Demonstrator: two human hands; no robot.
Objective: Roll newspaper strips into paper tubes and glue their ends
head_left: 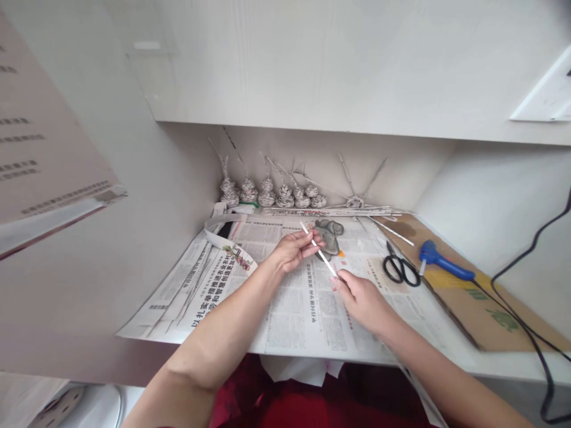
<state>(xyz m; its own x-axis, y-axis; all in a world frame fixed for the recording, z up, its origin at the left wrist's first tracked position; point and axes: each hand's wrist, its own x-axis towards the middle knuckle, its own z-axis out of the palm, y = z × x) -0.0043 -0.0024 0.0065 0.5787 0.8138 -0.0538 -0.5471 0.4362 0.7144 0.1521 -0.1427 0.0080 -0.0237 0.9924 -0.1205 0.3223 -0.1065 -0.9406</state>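
A thin, straight white stick of rolled paper is held slantwise above the counter by both hands. Its upper part is pinched between the thumb and fingers of the left hand, whose remaining fingers are loosely parted. Its lower end is gripped by the right hand, with the fingers curled inward. The counter is largely covered by printed black-and-white newspaper sheets. Just behind the left hand, a crumpled grey item is partly hidden by the fingers; it may be made of cloth, though this cannot be made out clearly. Along the back, a row of gourd-shaped pieces woven from printed paper is lined up, and in front of them a bundle of long, thin paper sticks is laid flat. To the right, black-handled scissors are placed near a blue glue gun, which is rested on a flat brown cardboard piece.
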